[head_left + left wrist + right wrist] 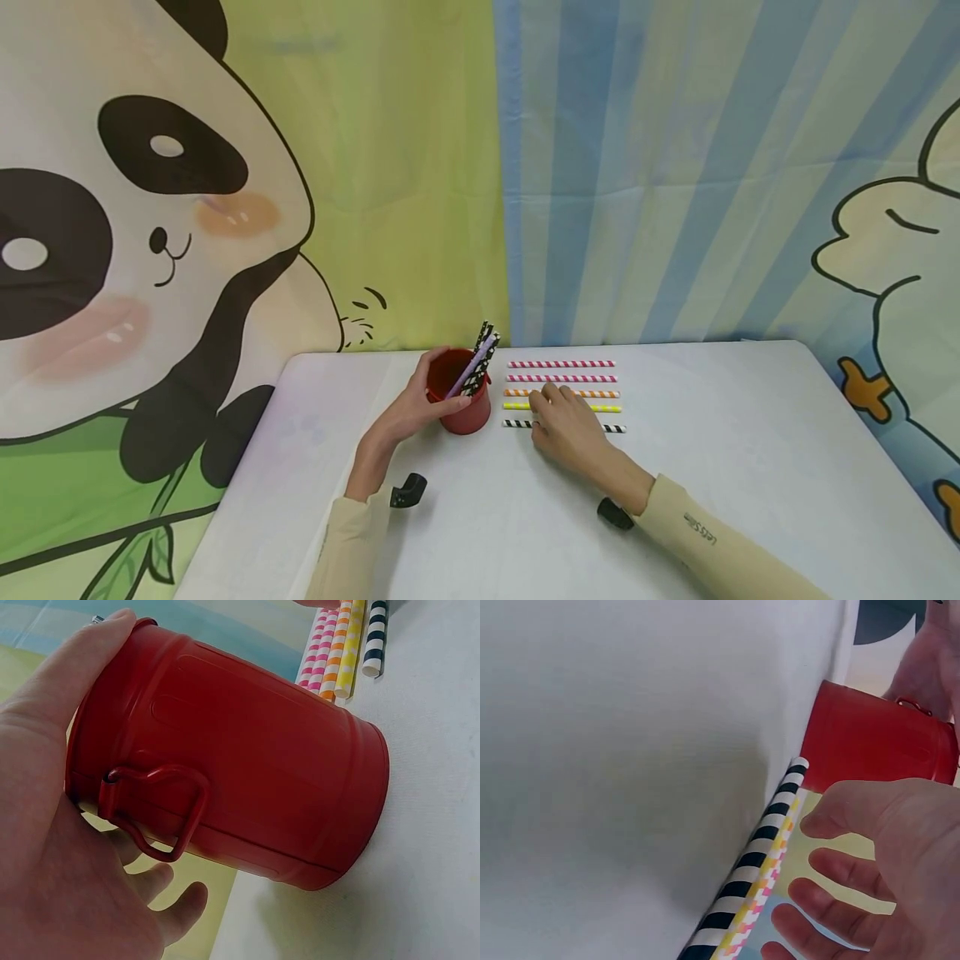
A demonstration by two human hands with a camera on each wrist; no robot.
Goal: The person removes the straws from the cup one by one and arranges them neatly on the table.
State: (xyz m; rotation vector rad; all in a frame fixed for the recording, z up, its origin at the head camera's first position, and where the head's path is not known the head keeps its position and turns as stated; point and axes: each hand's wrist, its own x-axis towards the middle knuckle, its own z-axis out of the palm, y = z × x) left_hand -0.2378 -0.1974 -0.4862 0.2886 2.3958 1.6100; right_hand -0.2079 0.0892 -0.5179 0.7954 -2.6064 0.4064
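Observation:
My left hand (411, 408) grips a small red metal bucket (467, 419) at its rim, thumb on the near side. Inside it lean a purple straw (470, 367) and several black-and-white patterned straws (487, 357). To its right, paper straws lie in parallel rows: two pink-striped straws (561, 379), one orange-striped straw (517, 392), one yellow straw (607, 409) and one black-and-white striped straw (739, 889), nearest me. Over these rows hovers my right hand (573, 429), its fingers loosely bent and apart, with nothing between them in the right wrist view.
A white cloth covers the table (720, 442). Behind it hangs a printed curtain (420, 208) with a panda at the left. The bucket's wire handle (161, 814) faces the left wrist camera. Black wrist cameras (408, 491) sit beside both sleeves.

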